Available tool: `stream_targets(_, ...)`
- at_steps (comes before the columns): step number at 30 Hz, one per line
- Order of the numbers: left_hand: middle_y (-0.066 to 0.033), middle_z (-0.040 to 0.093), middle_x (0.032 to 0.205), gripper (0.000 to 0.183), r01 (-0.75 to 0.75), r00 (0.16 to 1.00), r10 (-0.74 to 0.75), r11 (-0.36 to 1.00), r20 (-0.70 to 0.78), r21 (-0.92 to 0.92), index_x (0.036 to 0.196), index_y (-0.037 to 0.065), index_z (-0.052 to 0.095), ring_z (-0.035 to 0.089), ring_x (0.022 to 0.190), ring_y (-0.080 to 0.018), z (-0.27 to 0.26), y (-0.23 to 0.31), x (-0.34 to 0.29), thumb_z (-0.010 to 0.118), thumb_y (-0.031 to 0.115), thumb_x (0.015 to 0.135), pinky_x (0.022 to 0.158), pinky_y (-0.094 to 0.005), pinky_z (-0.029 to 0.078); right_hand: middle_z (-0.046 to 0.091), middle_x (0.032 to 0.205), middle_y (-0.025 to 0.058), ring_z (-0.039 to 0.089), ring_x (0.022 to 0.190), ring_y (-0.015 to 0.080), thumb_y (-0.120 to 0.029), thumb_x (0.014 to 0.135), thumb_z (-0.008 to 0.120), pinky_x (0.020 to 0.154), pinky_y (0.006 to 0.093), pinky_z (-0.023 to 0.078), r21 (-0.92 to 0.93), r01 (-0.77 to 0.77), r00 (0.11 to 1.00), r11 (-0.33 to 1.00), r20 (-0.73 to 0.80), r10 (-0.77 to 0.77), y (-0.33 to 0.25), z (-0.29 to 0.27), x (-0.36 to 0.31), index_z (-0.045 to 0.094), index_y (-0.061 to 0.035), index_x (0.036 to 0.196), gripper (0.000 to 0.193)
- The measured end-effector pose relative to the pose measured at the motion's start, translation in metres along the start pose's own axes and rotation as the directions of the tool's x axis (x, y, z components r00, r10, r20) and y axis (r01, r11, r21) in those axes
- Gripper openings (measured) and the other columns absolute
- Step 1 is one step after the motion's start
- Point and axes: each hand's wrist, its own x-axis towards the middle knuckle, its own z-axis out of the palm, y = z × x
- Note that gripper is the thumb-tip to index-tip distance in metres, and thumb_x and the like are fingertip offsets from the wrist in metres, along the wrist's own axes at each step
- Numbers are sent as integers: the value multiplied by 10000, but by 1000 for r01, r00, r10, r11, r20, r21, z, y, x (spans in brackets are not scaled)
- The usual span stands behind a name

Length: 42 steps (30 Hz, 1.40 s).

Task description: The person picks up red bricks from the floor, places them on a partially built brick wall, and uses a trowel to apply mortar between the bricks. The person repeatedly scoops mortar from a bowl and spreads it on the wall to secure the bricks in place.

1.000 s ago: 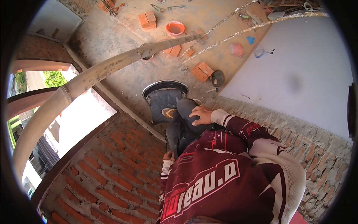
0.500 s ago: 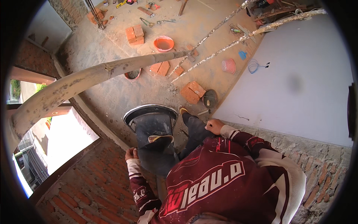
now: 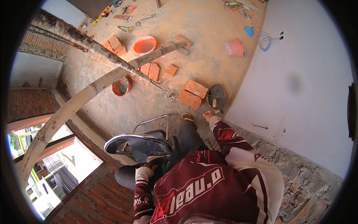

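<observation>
My right hand (image 3: 210, 115) reaches low beside a round mortar bucket (image 3: 217, 98) with a wooden-handled tool in it. Its fingers are closed at the end of a small grey hand tool (image 3: 219, 111), whose kind I cannot make out. My left hand (image 3: 148, 170) rests against my bent left leg, with nothing visible in it; its fingers lie loosely over the dark trousers. Just ahead of that leg stands a black folding chair (image 3: 140, 140) with a chrome frame. A sandalled foot (image 3: 188, 117) is on the floor to the chair's right.
A bamboo pole (image 3: 89, 89) and a mortar-crusted rod (image 3: 100, 50) cross in front. Bricks (image 3: 192, 93), an orange basin (image 3: 144, 45), a small bucket (image 3: 121, 86) and a pink bucket (image 3: 234, 47) stand on the floor. A white wall (image 3: 298, 86) is right; window openings (image 3: 71, 160) are left.
My right hand has gone from my thigh forward and down to the tool beside the mortar bucket. My left hand has moved inward onto my leg. I lean lower, and the view has shifted.
</observation>
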Motion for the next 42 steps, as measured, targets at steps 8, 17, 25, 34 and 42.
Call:
stream_targets(8, -199, 716, 1004, 342, -222, 801, -38, 908, -597, -356, 1099, 40, 678, 683, 959, -398, 46, 10, -5, 674, 309, 887, 830, -481, 541, 610, 812, 14, 624, 680, 161, -419, 972, 622, 559, 331, 510, 916, -120, 950, 382, -5, 312, 38, -21, 142, 606, -61, 996, 359)
stream_targets(17, -189, 724, 944, 298, -122, 843, -153, 880, -516, -460, 1050, 26, 697, 705, 920, -374, 47, 18, 10, 690, 260, 866, 818, -432, 554, 565, 890, 5, 509, 557, 158, -456, 992, 589, 649, 353, 506, 959, 283, 825, -16, -235, 513, 98, -50, 291, 563, -142, 946, 319)
stream_targets(25, -179, 723, 1006, 301, -61, 863, -187, 884, -470, -463, 1098, 37, 682, 698, 956, -356, 54, 23, 0, 698, 250, 886, 831, -426, 554, 383, 808, -28, 297, 505, 158, -471, 941, 592, 455, 298, 318, 837, 361, 822, -412, -77, 563, 70, -117, 202, 412, -168, 918, 353)
stream_targets(34, -180, 714, 1087, 417, -144, 875, -173, 799, -452, -583, 1200, 65, 663, 681, 1038, -346, 51, 28, -26, 646, 373, 920, 898, -425, 532, 278, 626, -25, 274, 462, 132, -407, 920, 655, 491, 325, 364, 985, 172, 935, -3, -163, 316, -24, -149, 0, 360, -164, 769, 411)
stream_targets(42, -170, 708, 1127, 466, -541, 794, 52, 515, -606, -665, 1195, 90, 673, 678, 1053, -347, 39, 111, -12, 687, 415, 862, 925, -426, 528, 316, 537, -66, 331, 432, 109, -393, 924, 654, 587, 338, 429, 886, -38, 976, 462, 133, -174, -150, -146, -243, 463, -197, 749, 325)
